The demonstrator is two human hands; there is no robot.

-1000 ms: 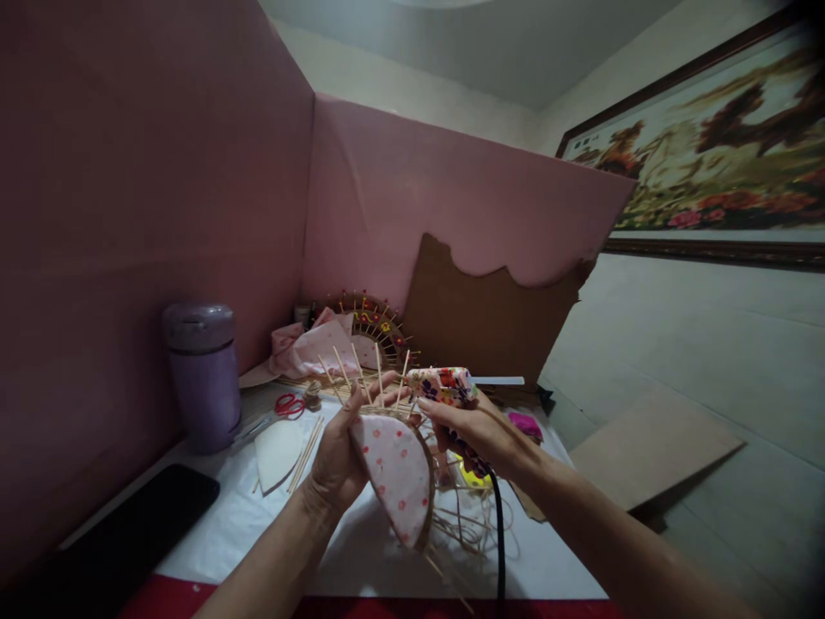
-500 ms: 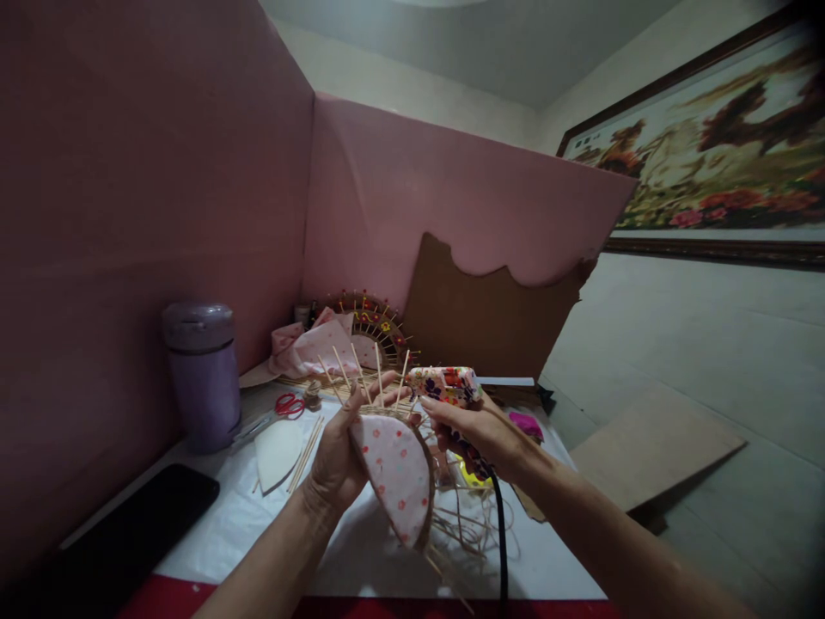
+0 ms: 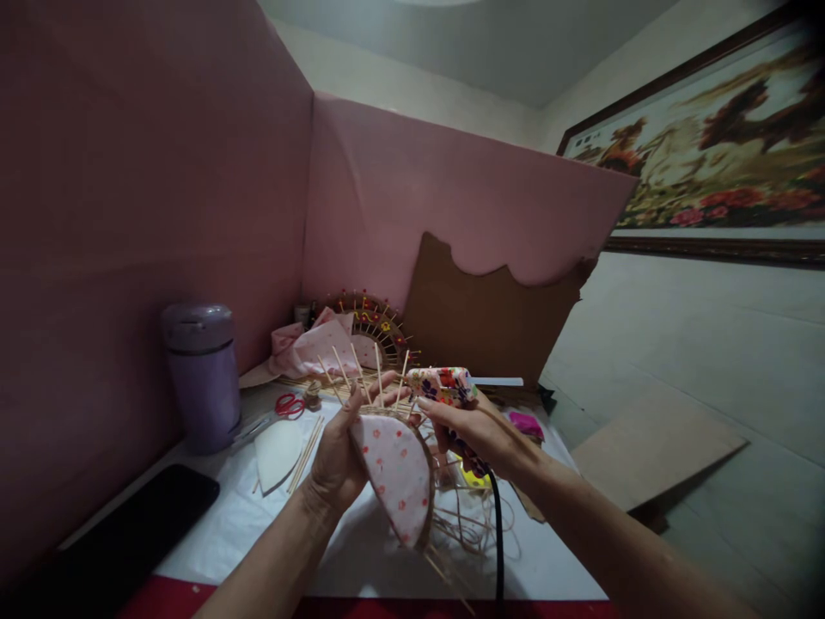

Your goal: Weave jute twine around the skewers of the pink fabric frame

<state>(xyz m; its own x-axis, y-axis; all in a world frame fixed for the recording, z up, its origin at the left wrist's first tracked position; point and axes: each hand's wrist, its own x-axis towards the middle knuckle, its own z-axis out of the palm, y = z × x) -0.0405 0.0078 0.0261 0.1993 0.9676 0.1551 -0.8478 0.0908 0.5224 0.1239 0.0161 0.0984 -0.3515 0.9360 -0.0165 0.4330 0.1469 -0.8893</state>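
My left hand [image 3: 340, 456] grips a half-round panel [image 3: 396, 477] covered in white cloth with small red flowers, its rim edged with brown twine. Several thin wooden sticks [image 3: 379, 370] stand out from the panel's upper edge, in front of my left fingers. In my right hand [image 3: 467, 430] is a flower-patterned glue gun [image 3: 442, 385], with a white glue stick [image 3: 499, 381] poking from its back and a black cord hanging down. The gun's nozzle points left, close to the sticks and my left fingertips; whether it touches them I cannot tell.
Red scissors [image 3: 290, 406], a twine ball [image 3: 312, 395], a white leaf-shaped piece [image 3: 278, 454] and loose sticks lie left. A purple bottle [image 3: 203, 378] and black phone [image 3: 155, 516] are further left. Behind are pink cloth [image 3: 322, 344], a decorated fan-shaped piece [image 3: 387, 327] and cardboard [image 3: 490, 318]. Tangled twine [image 3: 467, 524] lies right.
My right hand and the glue gun have shifted slightly to the left, toward the sticks. The left hand and the panel look unmoved.
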